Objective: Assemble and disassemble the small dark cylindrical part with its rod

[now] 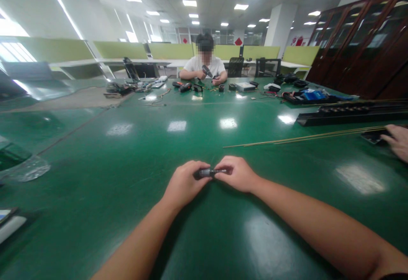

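Between my two hands lies a small dark cylinder (pixel 205 172) with a grey band and a thin metal shaft (pixel 219 171) at its right end; its exact kind I cannot make out. My left hand (pixel 183 183) grips the cylinder's body between thumb and fingers, covering its left end. The fingers of my right hand (pixel 237 173) close around the thin shaft, whose tip shows by the palm. Both hands are just above or resting on the green tabletop (pixel 127 203).
Long thin brass-coloured rods (pixel 280 140) and black metal rails (pixel 344 116) lie at the right, near another person's hand (pixel 397 140). Across the table a person (pixel 204 65) holds a power tool (pixel 207 71). Clear plastic (pixel 32 168) lies at the left.
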A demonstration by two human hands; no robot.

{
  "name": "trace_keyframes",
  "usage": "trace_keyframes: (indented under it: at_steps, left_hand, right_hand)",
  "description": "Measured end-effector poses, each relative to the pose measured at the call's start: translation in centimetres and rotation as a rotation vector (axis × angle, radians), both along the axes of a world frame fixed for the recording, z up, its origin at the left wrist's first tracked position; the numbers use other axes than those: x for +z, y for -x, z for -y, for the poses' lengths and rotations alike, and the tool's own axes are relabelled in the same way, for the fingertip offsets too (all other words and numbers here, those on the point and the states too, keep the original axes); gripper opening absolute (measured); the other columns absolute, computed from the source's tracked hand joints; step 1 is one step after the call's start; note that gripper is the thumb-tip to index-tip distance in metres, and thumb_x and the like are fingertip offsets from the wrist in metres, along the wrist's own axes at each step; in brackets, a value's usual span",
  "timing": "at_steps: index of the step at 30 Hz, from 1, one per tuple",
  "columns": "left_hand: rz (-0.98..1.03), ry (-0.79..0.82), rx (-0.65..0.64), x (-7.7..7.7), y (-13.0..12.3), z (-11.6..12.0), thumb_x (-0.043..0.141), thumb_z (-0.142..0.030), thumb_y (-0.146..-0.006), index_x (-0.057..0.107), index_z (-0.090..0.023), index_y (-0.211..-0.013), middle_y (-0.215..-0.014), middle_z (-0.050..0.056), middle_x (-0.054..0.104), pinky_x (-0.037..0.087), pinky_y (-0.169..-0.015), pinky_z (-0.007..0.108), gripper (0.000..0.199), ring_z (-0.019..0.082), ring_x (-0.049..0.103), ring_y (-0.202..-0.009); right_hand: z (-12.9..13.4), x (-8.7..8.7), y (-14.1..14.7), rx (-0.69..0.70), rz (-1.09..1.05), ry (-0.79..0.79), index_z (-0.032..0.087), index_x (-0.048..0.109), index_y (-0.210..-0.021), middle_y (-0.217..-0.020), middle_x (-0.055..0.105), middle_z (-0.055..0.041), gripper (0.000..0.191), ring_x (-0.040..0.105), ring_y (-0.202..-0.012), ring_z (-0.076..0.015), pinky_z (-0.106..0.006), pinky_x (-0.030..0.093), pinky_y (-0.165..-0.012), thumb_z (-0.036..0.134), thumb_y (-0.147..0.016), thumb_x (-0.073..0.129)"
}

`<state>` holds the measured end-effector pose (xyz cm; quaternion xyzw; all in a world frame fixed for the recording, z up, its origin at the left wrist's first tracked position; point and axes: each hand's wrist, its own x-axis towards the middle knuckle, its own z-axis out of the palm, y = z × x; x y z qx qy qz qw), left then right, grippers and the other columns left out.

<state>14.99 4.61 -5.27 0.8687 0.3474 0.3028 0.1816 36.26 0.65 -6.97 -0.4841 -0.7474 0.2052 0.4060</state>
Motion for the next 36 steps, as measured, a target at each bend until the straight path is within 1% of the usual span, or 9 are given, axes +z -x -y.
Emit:
trace_keyframes:
  at_steps: [5,24,29,36]
  left_hand:
    - [0.011,-0.008,0.001,-0.04,-0.08,0.0,0.071,-0.025,-0.079,0.069,-0.024,-0.098,-0.095,0.002,0.072,0.051,-0.08,0.03,0.019,0.019,0.067,-0.087]
    - [-0.005,-0.003,0.022,0.33,0.29,-0.2,0.072,-0.025,-0.078,0.07,-0.025,-0.099,-0.095,0.001,0.072,0.052,-0.078,0.03,0.021,0.019,0.068,-0.086]
    - [0.005,-0.011,0.024,0.17,0.5,-0.46,0.072,-0.027,-0.077,0.07,-0.024,-0.1,-0.095,0.003,0.072,0.053,-0.078,0.029,0.023,0.02,0.068,-0.085]
    - [0.008,-0.019,0.029,-0.03,0.68,-0.69,0.074,-0.026,-0.076,0.07,-0.025,-0.101,-0.096,0.002,0.072,0.053,-0.079,0.03,0.025,0.02,0.068,-0.087]
  right_hand:
    - [-0.03,-0.1,0.04,-0.021,-0.003,0.014,0.018,0.076,-0.087,-0.081,0.069,-0.0024,0.011,0.06,-0.073,-0.0144,-0.025,0.044,-0.067,0.021,-0.077,0.076]
    - [-0.03,-0.11,-0.06,-0.066,-0.019,-0.004,0.018,0.075,-0.086,-0.075,0.066,-0.001,0.009,0.057,-0.067,-0.013,-0.024,0.041,-0.062,0.022,-0.078,0.075]
    - [-0.11,-0.34,-0.08,-0.082,-0.022,0.003,0.019,0.075,-0.086,-0.074,0.065,-0.0006,0.009,0.056,-0.066,-0.0129,-0.024,0.041,-0.061,0.023,-0.078,0.075]
    - [-0.05,-0.16,-0.01,-0.096,-0.032,0.01,0.019,0.075,-0.086,-0.073,0.065,-0.0005,0.009,0.057,-0.064,-0.0126,-0.024,0.042,-0.06,0.022,-0.077,0.075]
